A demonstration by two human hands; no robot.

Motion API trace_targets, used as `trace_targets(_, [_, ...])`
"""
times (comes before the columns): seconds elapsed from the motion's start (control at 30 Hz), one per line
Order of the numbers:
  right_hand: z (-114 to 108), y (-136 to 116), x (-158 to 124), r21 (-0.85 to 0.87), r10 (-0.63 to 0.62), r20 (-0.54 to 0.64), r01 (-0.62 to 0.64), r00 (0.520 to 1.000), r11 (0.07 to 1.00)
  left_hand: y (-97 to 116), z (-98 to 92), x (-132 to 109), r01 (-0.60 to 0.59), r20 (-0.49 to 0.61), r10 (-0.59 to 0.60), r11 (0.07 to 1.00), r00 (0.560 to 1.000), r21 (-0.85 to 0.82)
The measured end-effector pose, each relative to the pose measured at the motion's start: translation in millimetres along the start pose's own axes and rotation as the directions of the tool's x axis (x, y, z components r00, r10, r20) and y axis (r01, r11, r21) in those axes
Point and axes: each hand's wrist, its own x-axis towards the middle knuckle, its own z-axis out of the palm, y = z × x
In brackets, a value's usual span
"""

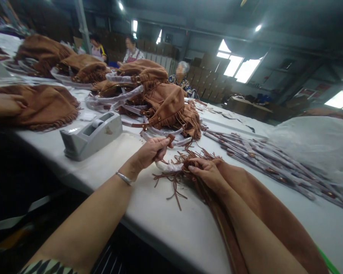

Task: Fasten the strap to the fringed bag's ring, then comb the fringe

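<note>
My left hand point(154, 150), with a bangle at the wrist, pinches the brown end tab point(170, 139) of a bag handle. The handle point(170, 167) is wrapped in clear plastic and runs from below this hand towards my right hand. My right hand point(207, 174) is closed on the edge of a brown suede bag point(260, 201), where the handle's other end meets it. Its fingers partly hide that spot. Thin fringe strips point(177, 190) spread over the white table around the bag's edge. The bag lies under and beside my right forearm.
A grey tape dispenser point(93, 135) stands left of my left hand. Fringed brown bags point(162, 102) are piled behind it. Wrapped straps point(274, 163) and plastic sheeting point(314, 140) lie to the right. Another person's hand point(8, 104) touches a bag point(42, 104) at far left. Several people are farther back.
</note>
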Motion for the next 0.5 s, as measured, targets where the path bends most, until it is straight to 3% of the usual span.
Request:
trace_targets(0.1, [-6, 4, 0, 0.115, 0.006, 0.015, -0.008, 1.000, 0.993, -3, 8.4, -2, 0.101, 0.115, -0.140, 0.950, 0.983, 0.294])
trace_targets(0.17, [-9, 4, 1, 0.087, -0.011, 0.018, 0.009, 1.000, 0.996, -4, 12.6, -3, 0.132, 0.188, -0.204, 0.932, 0.961, 0.338])
trace_targets(0.3, [-15, 3, 2, 0.080, -0.002, 0.039, -0.001, 0.999, 0.997, -7, 12.0, -1, 0.164, 0.200, -0.225, 0.945, 0.953, 0.283])
trace_targets(0.4, [-18, 0, 0, 0.174, 0.055, 0.076, -0.068, 0.996, 0.982, -10, 7.6, 1, 0.185, 0.142, -0.216, 0.961, 0.966, 0.205])
trace_targets(0.5, [-19, 0, -1, 0.252, 0.067, 0.103, -0.092, 0.992, 0.963, -12, 6.7, 3, 0.230, 0.150, -0.253, 0.961, 0.956, 0.156])
